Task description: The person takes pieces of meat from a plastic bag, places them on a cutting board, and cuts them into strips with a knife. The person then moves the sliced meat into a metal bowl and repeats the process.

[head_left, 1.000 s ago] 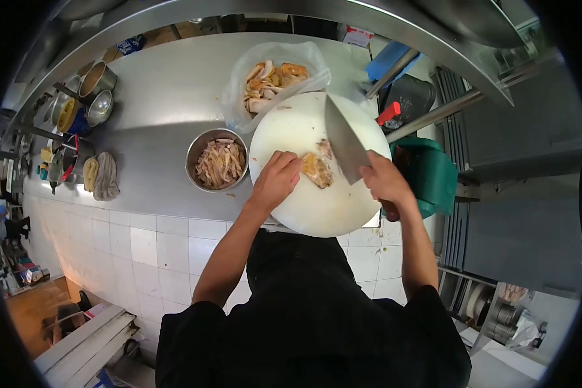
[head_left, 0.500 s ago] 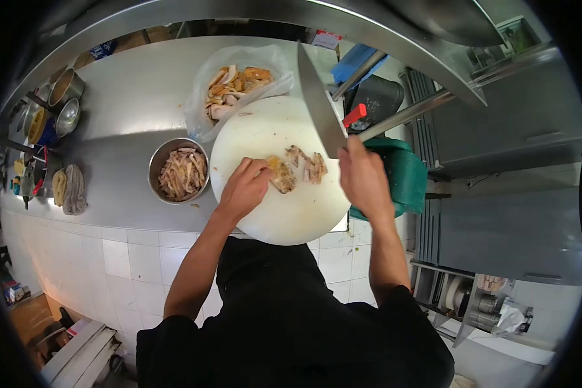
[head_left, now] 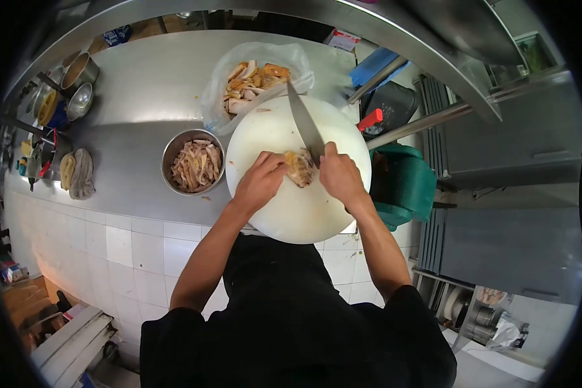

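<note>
A piece of cooked meat (head_left: 300, 171) with yellowish skin lies on the round white cutting board (head_left: 291, 216). My left hand (head_left: 260, 183) holds it from the left, fingers curled and pressed to its edge. Gripped by its handle in my right hand (head_left: 343, 176) is a large kitchen knife (head_left: 306, 123). Its blade points away from me, with the heel down at the meat's right side and the tip near the plastic bag. Whether the edge has entered the meat is hard to see. My right hand hides part of the board.
Left of the board stands a steel bowl (head_left: 168, 174) of meat strips. Behind it, an open plastic bag (head_left: 215, 107) holds larger meat slices. A red handle (head_left: 370, 119) and green bin (head_left: 404, 184) are at the right. A metal shelf edge (head_left: 427, 52) crosses above; cloths (head_left: 81, 174) lie far left.
My right hand has brought the knife left and down to the meat. Small pieces seen right of the meat no longer show separately. My left hand stays at the meat; the view has shifted slightly.
</note>
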A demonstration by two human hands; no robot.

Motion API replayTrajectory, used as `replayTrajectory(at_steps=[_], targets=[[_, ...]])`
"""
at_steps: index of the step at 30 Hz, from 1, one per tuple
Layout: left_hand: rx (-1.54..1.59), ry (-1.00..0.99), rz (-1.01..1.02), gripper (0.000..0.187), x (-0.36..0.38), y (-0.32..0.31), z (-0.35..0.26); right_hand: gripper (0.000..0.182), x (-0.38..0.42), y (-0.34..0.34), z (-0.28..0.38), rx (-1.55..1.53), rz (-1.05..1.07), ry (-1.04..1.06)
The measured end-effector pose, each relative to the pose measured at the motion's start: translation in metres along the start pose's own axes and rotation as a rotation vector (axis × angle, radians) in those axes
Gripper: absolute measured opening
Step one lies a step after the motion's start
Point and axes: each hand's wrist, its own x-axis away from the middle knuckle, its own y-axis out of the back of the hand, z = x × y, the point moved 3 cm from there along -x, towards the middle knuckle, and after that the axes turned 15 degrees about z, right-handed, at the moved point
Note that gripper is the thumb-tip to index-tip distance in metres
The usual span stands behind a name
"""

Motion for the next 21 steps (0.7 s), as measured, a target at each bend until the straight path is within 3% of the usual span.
replayTrajectory(at_steps=[4,6,10,15,18,21], targets=[[-0.047,-0.008,-0.011,0.017,-0.002,0.004,-0.001,0.020,0.015,0.039,0.000,-0.112,-0.117,0.088],[-0.015,0.015,-0.012,0.019,-0.001,0.002,-0.002,0.021,0.034,0.057,0.012,-0.142,-0.132,0.035],[0.034,0.051,-0.013,0.021,-0.001,0.000,0.000,0.023,0.009,-0.006,0.009,-0.007,-0.128,0.041],[0.050,0.021,-0.046,0.017,-0.008,0.003,0.007,0.017,0.030,0.027,-0.021,-0.211,-0.183,0.167],[0.069,0.030,-0.025,0.017,-0.006,0.000,0.007,0.017,0.082,0.072,0.017,-0.219,-0.299,0.154],[0.067,0.026,-0.013,0.016,-0.006,-0.002,0.007,0.016,0.092,0.066,0.033,-0.230,-0.378,0.107]])
